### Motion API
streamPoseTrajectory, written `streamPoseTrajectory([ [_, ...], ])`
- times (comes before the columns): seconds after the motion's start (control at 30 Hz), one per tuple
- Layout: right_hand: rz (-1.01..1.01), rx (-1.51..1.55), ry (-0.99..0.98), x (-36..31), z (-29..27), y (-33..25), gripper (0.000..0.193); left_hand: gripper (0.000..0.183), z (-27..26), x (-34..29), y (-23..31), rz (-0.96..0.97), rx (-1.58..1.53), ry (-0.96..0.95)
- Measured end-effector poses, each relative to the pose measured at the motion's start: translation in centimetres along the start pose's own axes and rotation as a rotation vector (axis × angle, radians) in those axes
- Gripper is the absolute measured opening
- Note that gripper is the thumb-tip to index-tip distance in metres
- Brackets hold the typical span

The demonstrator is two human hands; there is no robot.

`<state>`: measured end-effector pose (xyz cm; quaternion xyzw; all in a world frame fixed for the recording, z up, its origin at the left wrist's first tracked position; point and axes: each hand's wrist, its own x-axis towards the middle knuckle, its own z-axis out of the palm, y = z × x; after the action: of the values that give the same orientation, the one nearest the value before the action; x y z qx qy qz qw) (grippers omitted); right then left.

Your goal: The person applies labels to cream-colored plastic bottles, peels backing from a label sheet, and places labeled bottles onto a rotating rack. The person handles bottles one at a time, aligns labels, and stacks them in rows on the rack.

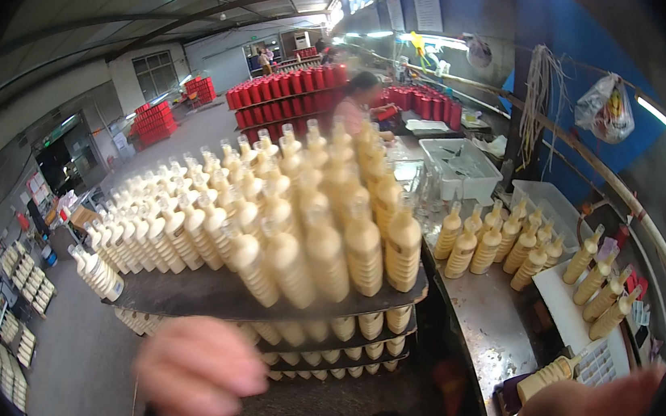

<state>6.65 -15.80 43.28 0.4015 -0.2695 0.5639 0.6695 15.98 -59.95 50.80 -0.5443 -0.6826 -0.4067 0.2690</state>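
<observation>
My left hand (202, 373) is in front of a dark rack, its fingers curled and smeared by motion. Whether anything is inside it does not show. On the right, my right hand (591, 414) is above the metal workbench (492, 314), fingers stretched out and nothing visible in them. Just beside it a cream ribbed bottle (546, 381) lies tilted in a dark holder. Many cream bottles (365, 252) with clear necks stand close together on the rack's top board (178, 293). More bottles (487, 244) are upright on the bench.
Below the top board, lower shelves (368, 338) hold more bottles. Several bottles (604, 293) rest on a white board at the right. Plastic tubs (459, 168) stand farther back. A person (355, 109) sits near stacked red containers (288, 94). A pole (590, 158) crosses the right side.
</observation>
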Motion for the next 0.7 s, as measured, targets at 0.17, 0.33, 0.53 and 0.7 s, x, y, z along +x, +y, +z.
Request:
streamPoseTrajectory([
  [0.17, 0.856, -0.696, -0.845, -8.6, -10.1, 4.2, 0.062, 0.023, 15.7, 1.9, -13.9, -0.461, -0.298, -0.152],
  [0.33, 1.508, -1.063, -0.884, -14.7, -22.8, 4.7, 0.071, 0.018, 29.8, 3.7, -24.7, -0.562, -0.366, -0.361],
  [0.53, 1.461, -1.154, -0.930, -18.5, -30.9, 8.1, 0.064, 0.033, 41.5, 4.3, -34.9, -0.817, -0.070, -0.190],
  [0.7, 1.226, -1.110, -0.911, -20.9, -31.8, 18.3, 0.063, 0.068, 45.1, 5.3, -46.3, -1.018, 0.229, 0.157],
])
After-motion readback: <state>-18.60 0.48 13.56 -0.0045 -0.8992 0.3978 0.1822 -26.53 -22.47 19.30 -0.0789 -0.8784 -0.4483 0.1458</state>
